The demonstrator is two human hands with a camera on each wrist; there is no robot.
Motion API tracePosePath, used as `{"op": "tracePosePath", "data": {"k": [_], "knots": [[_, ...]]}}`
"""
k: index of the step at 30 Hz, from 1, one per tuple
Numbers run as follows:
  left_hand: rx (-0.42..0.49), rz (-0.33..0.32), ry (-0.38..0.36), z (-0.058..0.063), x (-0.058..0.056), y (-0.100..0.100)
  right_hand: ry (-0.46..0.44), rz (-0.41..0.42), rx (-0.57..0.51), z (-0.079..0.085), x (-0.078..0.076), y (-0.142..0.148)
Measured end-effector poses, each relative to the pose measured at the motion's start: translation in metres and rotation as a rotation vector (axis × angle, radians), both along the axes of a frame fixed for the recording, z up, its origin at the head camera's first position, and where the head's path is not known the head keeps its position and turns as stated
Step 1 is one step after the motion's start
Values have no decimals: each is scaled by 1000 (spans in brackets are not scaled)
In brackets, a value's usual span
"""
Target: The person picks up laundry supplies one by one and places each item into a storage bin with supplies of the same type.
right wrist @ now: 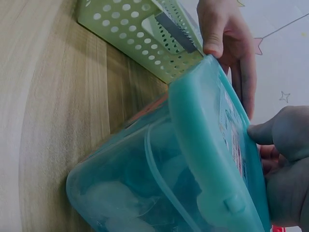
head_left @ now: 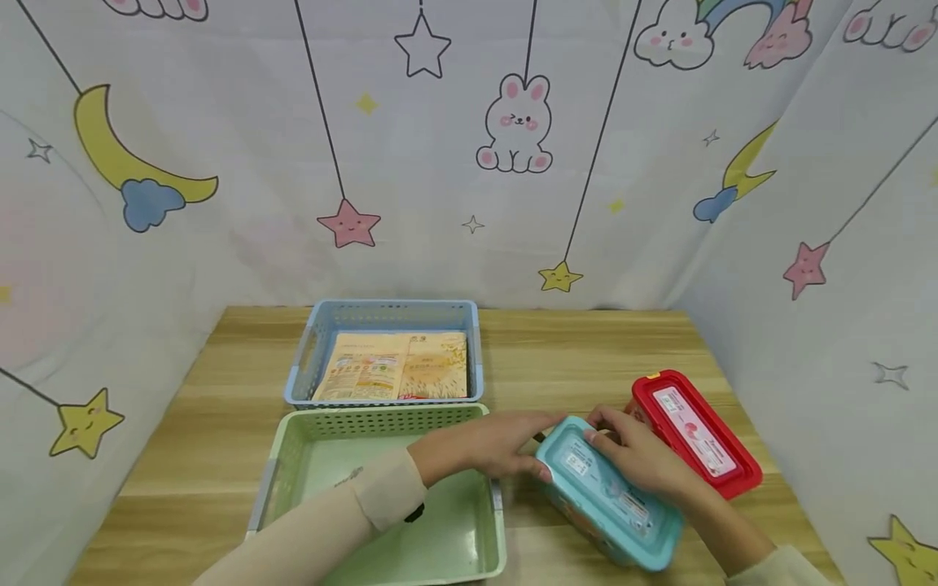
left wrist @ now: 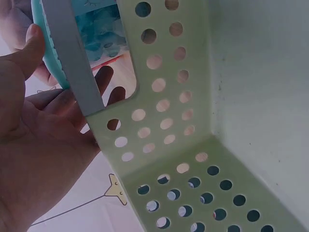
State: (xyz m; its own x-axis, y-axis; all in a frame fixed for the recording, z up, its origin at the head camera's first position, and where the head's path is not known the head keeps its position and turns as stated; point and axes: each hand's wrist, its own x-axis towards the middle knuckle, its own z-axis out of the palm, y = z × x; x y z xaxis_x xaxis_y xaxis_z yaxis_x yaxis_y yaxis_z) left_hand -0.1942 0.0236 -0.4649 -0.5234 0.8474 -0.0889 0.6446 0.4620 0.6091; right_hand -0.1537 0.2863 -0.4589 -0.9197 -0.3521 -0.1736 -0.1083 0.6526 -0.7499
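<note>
A see-through plastic box (right wrist: 130, 183) with a turquoise lid (head_left: 615, 498) stands on the table, right of the green basket (head_left: 396, 553). Pale lumps show dimly through its wall in the right wrist view. My left hand (head_left: 501, 443) holds the lid's far left corner, thumb on the rim and fingers around the end. From the right, my right hand (head_left: 645, 460) grips the lid's far edge, its thumb on the labelled top. The lid sits on the box. Beyond the right hand lies a red-lidded box (head_left: 699, 431), its body mostly hidden.
Behind the green basket stands a blue basket (head_left: 396, 309) with printed beige packets (head_left: 396, 366) inside. A small black item (head_left: 414, 513) shows beside my left sleeve, over the green basket. A patterned white cloth (head_left: 440, 163) rises around the wooden table (head_left: 586, 350).
</note>
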Motion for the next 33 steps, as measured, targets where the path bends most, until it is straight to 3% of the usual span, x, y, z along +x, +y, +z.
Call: {"op": "tracePosePath", "data": {"k": [13, 23, 33], "knots": [[-130, 66, -51, 13, -9, 5, -21, -219, -15, 0, 7, -13], [-173, 86, 16, 12, -8, 12, -40, -267, -20, 0, 11, -15], [-175, 85, 17, 12, -10, 11, -33, -289, -4, -1, 9, -18]]}}
